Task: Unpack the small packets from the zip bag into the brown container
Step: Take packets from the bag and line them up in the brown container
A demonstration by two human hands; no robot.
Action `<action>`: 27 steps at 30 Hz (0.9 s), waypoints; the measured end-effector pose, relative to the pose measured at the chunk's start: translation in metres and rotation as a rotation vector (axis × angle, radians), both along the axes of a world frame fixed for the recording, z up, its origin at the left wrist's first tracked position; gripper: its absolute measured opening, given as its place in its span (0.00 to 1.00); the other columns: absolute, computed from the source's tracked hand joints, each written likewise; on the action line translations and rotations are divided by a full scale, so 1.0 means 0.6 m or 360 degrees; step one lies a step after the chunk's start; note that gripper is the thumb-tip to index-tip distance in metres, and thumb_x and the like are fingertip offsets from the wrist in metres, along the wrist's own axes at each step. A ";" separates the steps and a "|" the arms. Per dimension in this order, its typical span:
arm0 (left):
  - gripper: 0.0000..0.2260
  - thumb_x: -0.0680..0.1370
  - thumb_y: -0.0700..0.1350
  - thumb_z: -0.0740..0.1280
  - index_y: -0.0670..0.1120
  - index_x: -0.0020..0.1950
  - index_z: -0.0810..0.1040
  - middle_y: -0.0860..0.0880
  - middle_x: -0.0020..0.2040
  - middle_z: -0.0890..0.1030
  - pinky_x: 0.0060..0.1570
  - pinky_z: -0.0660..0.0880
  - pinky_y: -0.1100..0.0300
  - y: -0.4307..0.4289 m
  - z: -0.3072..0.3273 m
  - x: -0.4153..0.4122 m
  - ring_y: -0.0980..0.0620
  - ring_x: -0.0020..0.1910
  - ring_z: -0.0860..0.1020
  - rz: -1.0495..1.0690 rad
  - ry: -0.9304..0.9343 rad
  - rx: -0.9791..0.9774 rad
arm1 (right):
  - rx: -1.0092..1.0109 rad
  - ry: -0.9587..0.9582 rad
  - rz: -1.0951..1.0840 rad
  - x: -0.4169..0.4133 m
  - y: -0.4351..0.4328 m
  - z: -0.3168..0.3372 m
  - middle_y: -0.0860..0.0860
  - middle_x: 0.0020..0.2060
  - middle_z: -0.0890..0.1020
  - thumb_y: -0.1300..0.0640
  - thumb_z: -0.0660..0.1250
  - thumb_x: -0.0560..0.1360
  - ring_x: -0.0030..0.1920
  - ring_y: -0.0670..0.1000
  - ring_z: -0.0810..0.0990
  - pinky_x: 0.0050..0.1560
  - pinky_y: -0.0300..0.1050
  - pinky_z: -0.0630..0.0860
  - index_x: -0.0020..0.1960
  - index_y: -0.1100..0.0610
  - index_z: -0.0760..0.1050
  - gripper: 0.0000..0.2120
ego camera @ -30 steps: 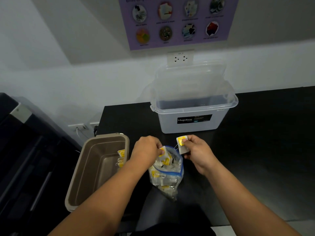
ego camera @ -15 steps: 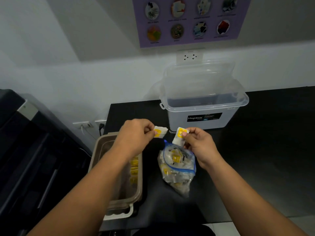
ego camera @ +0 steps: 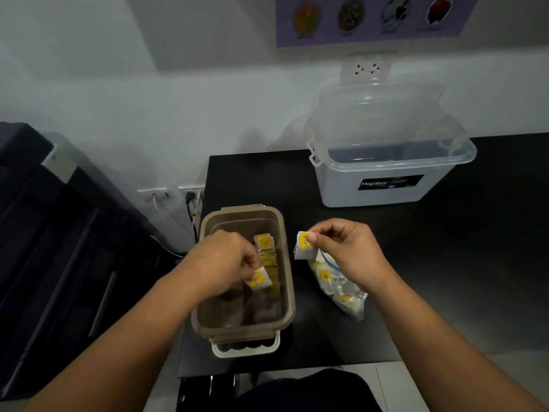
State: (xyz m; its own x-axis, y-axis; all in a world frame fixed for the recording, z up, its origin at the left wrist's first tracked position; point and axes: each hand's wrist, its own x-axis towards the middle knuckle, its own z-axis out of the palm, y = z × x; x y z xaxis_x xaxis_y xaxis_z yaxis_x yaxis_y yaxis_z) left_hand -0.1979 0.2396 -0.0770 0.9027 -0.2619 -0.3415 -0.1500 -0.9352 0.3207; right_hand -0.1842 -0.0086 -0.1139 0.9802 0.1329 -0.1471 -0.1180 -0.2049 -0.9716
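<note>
The brown container [ego camera: 287, 281] stands on the black table with several yellow-and-white packets [ego camera: 264, 243] stacked along its right side. My left hand [ego camera: 225, 260] hovers inside it and pinches one small packet [ego camera: 259, 279]. My right hand [ego camera: 347, 251] is to the right of the container and pinches another packet [ego camera: 304, 245] above the zip bag [ego camera: 341, 288]. The clear bag with a blue zip lies on the table, with several packets inside, partly hidden under my right hand.
A clear Megabox tub [ego camera: 389, 179] with its lid leaning behind it stands at the back right. A dark machine [ego camera: 53, 248] fills the left side. The black table [ego camera: 460, 263] has its left edge beside the container and its front edge near me.
My left hand has carried its packet from above the bag leftward and down into the brown container. My right hand still holds its packet near the bag's mouth.
</note>
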 end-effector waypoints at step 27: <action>0.04 0.77 0.50 0.72 0.52 0.50 0.81 0.54 0.44 0.80 0.48 0.80 0.56 -0.045 -0.080 -0.007 0.55 0.43 0.80 -0.0118 0.0026 0.0160 | -0.0220 -0.0099 0.0102 -0.057 0.019 -0.002 0.45 0.44 0.87 0.62 0.72 0.77 0.48 0.44 0.85 0.56 0.45 0.82 0.46 0.49 0.83 0.08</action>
